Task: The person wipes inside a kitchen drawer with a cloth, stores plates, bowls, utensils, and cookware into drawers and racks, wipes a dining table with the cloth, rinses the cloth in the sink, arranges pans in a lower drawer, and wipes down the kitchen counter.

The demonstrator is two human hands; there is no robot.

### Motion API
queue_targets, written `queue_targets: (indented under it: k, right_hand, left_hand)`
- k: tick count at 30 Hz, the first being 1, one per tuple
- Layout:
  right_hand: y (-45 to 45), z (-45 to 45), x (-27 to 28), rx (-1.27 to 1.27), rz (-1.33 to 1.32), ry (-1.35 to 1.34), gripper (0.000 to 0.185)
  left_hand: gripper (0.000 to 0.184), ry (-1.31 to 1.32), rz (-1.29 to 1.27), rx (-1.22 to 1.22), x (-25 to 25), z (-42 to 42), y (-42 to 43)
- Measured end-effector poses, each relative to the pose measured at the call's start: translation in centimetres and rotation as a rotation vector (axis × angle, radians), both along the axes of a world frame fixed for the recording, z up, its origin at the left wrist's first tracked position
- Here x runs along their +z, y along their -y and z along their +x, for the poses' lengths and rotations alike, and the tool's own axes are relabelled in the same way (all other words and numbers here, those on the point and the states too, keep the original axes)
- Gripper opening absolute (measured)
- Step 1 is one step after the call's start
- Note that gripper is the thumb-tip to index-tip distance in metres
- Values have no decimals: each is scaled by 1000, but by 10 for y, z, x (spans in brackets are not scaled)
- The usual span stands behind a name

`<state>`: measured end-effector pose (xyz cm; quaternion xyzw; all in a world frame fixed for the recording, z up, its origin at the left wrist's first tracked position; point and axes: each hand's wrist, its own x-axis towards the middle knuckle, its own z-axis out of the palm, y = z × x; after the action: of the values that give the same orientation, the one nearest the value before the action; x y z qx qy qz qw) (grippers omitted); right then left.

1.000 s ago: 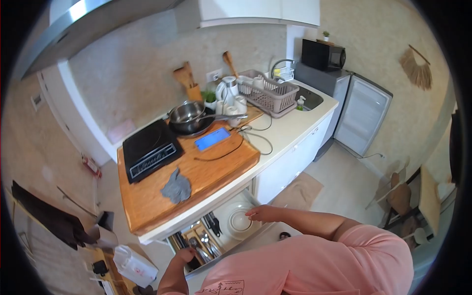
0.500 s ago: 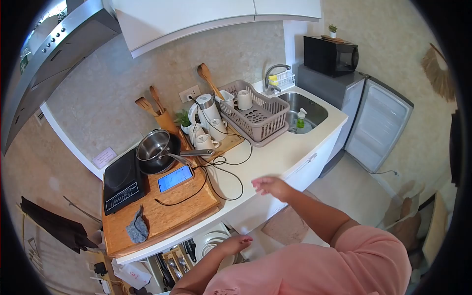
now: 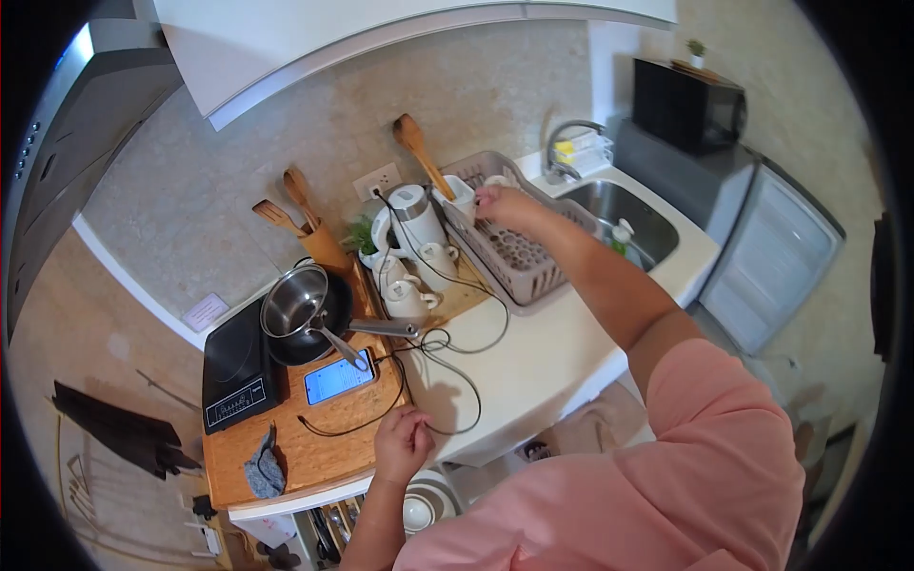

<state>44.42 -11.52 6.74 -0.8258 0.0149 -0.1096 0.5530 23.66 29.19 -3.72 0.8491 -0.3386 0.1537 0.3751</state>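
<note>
Fingers (image 3: 487,196) of your right hand (image 3: 515,210) are bent over the kettle end of the dish rack (image 3: 547,285), right by the white pot (image 3: 461,202) with the wooden spoon (image 3: 424,157) and in front of a pale mug (image 3: 496,181); their tips are hidden, so I cannot tell how far they part or whether they grip anything. Half a second ago that hand was out over the edge of the counter (image 3: 557,347); it has since swung up to the rack, which puts your work there, among the dishes. Your left hand (image 3: 403,447) has risen from above the drawer (image 3: 457,485) to the counter's front edge, its fingers loosely curled with nothing seen in them

Mind the edges: your right forearm crosses the rack's sink-side half, and the kettle (image 3: 424,224) stands just beside its other end. A black cable (image 3: 476,395) loops over the counter near your left hand, and the pan handle (image 3: 384,326) juts toward it. Your open room is the pale counter between rack and front edge; below, the drawer with its bowls (image 3: 419,514) sticks out toward your body
</note>
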Motion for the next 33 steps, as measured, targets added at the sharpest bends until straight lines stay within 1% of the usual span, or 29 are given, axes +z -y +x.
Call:
queue_targets:
  k: [1, 2, 3, 4, 5, 6, 7, 11, 13, 14, 15, 16, 17, 19, 21, 23, 25, 26, 28, 29, 31, 33]
  right_hand:
    - [11, 43, 9, 26, -69, 19, 69]
    - [14, 75, 28, 68, -80, 25, 69]
    - [11, 100, 42, -7, -313, 6, 70]
    - [10, 124, 44, -81, -541, -14, 71]
    - [8, 145, 43, -41, -538, -24, 71]
    - [6, 168, 42, -94, -494, -57, 76]
    - [2, 187, 42, -150, -449, -88, 81]
    - [4, 242, 39, -11, -489, -149, 80]
    - [13, 280, 18, 186, -422, -141, 73]
    - [17, 292, 4, 197, -427, -155, 73]
    - [16, 297, -3, 262, -413, -83, 66]
    - [16, 304, -2, 326, -397, 1, 60]
    - [17, 309, -1, 337, -402, 12, 60]
    - [18, 292, 9, 245, -643, 24, 48]
    - [26, 282, 18, 137, -510, 83, 40]
    - [44, 274, 28, 17, -473, 340, 38]
    - [54, 238, 52, -74, -158, 425, 34]
    - [55, 230, 55, -62, -163, 430, 34]
    - [53, 216, 59, 43, 401, 605, 28]
    - [45, 210, 60, 47, 401, 602, 28]
    - [2, 197, 72, 107, 744, 596, 28]
    - [-42, 199, 77, 137, 745, 502, 30]
  left_hand:
    - [18, -57, -27, 69, -3, 3, 1]
    - [18, -115, -58, 142, -5, 7, 5]
    - [17, -145, -73, 225, -6, 7, 9]
    - [17, -160, -72, 265, -9, 10, 12]
    - [17, -134, -101, 300, -12, 11, 12]
    - [17, -103, -128, 333, -13, 12, 15]
    - [15, -66, -93, 393, -12, 13, 20]
    - [16, -129, -3, 480, -11, 15, 24]
    - [18, 38, 83, 525, -11, 18, 28]
    - [18, 21, 82, 533, -13, 17, 28]
    - [19, 30, 123, 539, -13, 17, 27]
    - [20, 49, 162, 546, -12, 20, 26]
    - [19, 41, 144, 551, -10, 20, 28]
    - [19, 52, 150, 571, -11, 23, 27]
    - [18, 51, 157, 593, -11, 20, 27]
    - [17, 40, 186, 593, -9, 22, 28]
    - [17, 48, 184, 602, -8, 23, 28]
    - [17, 54, 190, 597, -7, 23, 28]
    - [17, 46, 197, 602, -4, 25, 29]
    - [17, 39, 214, 592, -2, 25, 29]
    - [17, 46, 206, 593, -4, 25, 29]
    - [18, 49, 199, 593, -6, 25, 29]
